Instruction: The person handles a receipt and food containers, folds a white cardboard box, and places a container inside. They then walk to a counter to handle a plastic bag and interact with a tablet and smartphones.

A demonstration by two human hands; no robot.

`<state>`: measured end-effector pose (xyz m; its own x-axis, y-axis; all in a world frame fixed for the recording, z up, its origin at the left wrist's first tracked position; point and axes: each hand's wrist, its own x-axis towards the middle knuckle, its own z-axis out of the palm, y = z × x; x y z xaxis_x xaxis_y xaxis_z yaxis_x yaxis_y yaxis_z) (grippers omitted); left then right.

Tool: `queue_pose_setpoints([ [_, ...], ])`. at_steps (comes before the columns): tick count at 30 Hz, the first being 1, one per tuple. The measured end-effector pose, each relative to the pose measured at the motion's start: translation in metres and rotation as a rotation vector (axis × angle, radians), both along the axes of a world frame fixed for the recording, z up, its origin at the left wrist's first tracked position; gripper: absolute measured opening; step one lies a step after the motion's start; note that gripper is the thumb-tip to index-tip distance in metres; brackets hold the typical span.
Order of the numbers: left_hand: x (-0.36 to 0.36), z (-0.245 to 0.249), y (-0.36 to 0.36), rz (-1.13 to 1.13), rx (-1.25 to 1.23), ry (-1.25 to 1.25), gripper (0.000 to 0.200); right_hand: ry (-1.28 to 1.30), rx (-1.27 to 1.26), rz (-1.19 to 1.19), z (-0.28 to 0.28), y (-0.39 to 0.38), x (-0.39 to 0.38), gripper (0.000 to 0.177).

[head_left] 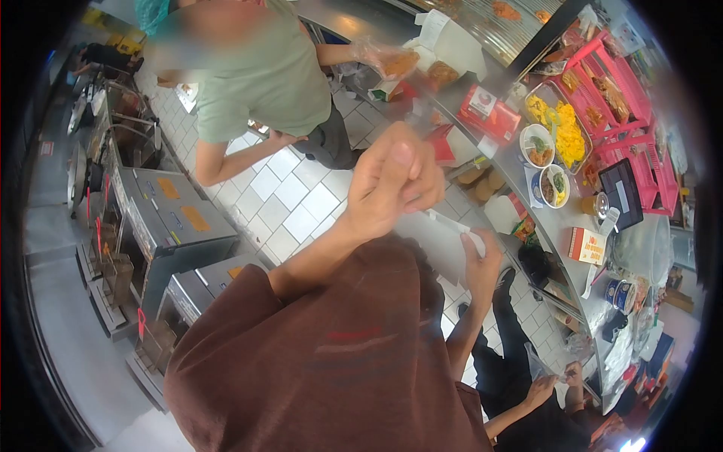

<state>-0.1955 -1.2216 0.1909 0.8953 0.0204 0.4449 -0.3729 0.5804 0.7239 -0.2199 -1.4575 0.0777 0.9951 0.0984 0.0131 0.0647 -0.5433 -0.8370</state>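
Note:
My left hand point(395, 177) is raised close to the camera, its fingers curled in and the thumb folded against them. What it holds, if anything, is hidden by the fingers. Just below and to the right of it, in front of my brown shirt, is a white paper box point(437, 242). My right hand point(480, 265) grips this box at its right side, the thumb along the rim. The left hand overlaps the box's upper edge in this view.
A person in a green shirt point(263, 68) holds fried food in a gloved hand near an open white box point(452, 49). The counter point(553, 226) at right bears food bowls point(555, 186), a tray point(561, 128), pink baskets point(614, 83) and a tablet point(622, 192). Another person's hands point(541, 392) are lower right.

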Motion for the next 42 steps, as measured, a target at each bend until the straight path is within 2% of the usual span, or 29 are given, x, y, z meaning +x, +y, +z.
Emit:
queue_pose_setpoints([
  [12,-0.030,-0.003,0.036,0.028,0.189,0.136,0.027,0.054,0.047,0.018,-0.010,0.004,0.001,0.017],
  [19,-0.031,-0.008,0.040,-0.006,0.095,0.166,0.030,0.010,0.035,0.045,-0.011,0.001,0.005,0.017],
  [23,-0.037,-0.012,0.035,0.088,0.116,0.217,0.033,0.005,0.034,0.036,-0.014,-0.002,0.007,0.016],
  [29,-0.042,-0.017,0.036,0.120,0.026,0.307,0.021,0.048,0.039,0.029,-0.016,-0.002,0.007,0.017],
  [31,-0.041,-0.026,0.040,0.049,0.027,0.213,0.015,0.050,0.035,0.029,-0.017,-0.002,0.009,0.017],
  [36,-0.040,-0.032,0.038,-0.053,-0.033,0.202,0.011,0.028,0.037,0.063,-0.025,-0.004,0.013,0.018],
  [40,-0.026,-0.035,0.035,-0.129,-0.068,0.207,0.007,0.049,0.056,0.021,-0.043,-0.020,0.026,0.029],
  [42,-0.009,-0.036,0.028,-0.210,-0.100,0.173,0.009,-0.038,-0.025,-0.010,-0.015,-0.017,0.040,0.034],
])
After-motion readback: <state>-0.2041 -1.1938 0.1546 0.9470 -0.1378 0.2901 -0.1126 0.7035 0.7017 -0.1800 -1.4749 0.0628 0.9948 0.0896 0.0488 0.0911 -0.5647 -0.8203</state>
